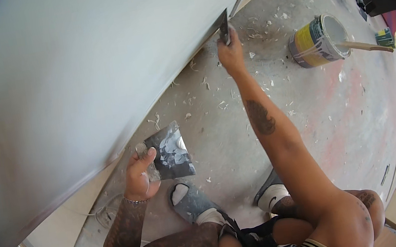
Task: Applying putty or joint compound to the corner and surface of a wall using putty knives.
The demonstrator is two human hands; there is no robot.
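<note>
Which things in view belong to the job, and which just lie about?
In use:
- white-smeared dark flat blade in left hand
- second dark blade in right hand, beside flat white panel
- probably the yellow-and-grey round bucket with wooden stick

Apparently lying about:
- small pale curled scraps on grey floor
- small green container

White-blotched dark grey scraper (170,154)
</note>
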